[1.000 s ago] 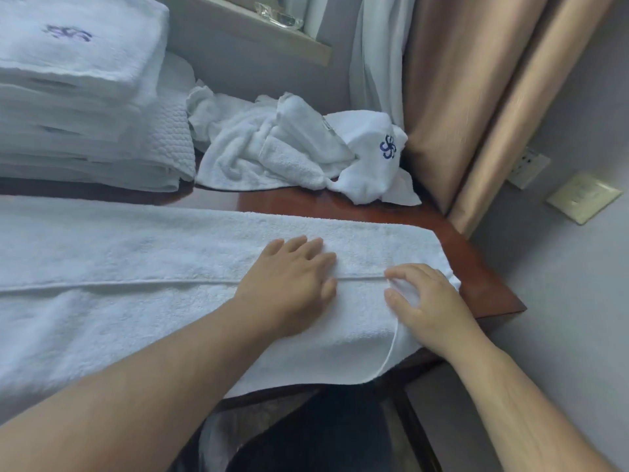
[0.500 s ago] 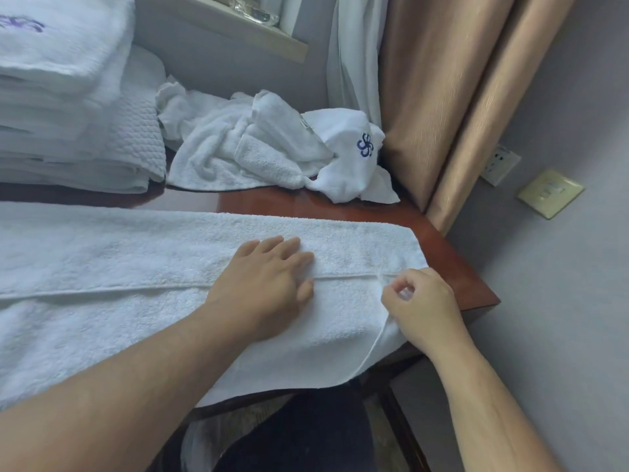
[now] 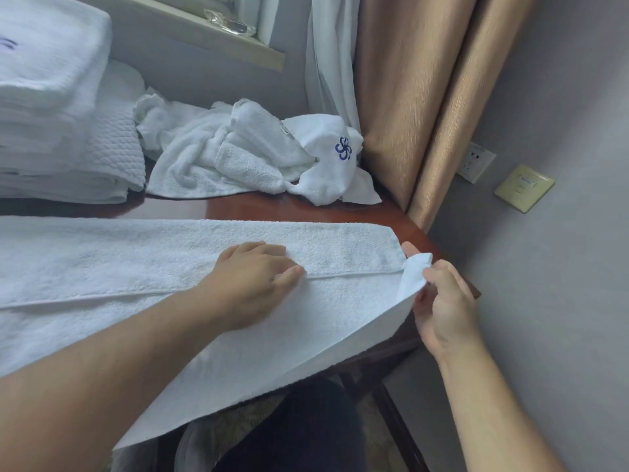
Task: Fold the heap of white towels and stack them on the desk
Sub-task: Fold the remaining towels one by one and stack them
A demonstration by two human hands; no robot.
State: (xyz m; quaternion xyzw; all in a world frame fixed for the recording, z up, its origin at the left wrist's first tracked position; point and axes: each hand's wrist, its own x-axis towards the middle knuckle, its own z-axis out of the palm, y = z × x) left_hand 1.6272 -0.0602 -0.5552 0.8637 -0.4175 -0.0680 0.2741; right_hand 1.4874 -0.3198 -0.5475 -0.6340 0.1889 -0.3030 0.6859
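Pinching the near end corner of the long white terry towel, the right hand lifts it; its length runs leftward across the reddish wooden tabletop, pressed beneath the flat, open left hand.

Soft, cool daylight, seemingly from beyond the sill; faint sheen on the surface. Stack at left is smeared; wide-angle bending at edges.
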